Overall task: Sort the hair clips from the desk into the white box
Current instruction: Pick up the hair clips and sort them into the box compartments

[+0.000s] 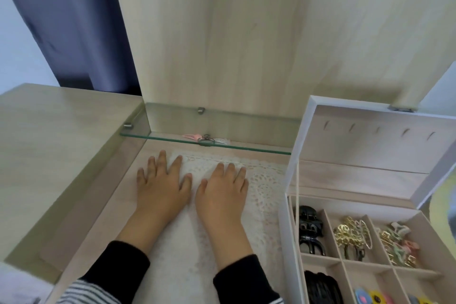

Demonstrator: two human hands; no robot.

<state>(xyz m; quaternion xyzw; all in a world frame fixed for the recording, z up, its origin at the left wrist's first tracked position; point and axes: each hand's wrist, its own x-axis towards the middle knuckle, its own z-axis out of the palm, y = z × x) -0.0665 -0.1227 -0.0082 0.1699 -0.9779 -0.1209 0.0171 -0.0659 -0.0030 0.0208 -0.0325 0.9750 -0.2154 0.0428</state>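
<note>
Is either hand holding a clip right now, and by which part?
Nothing is held. The left hand and right hand both lie flat, fingers straight, palms down on the white lace doily.

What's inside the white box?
The white box has compartments: black claw clips, gold clips, pastel clips, a black ridged thing and colourful clips. Anything under the piles is covered, and the picture's edge cuts off the front.
</note>
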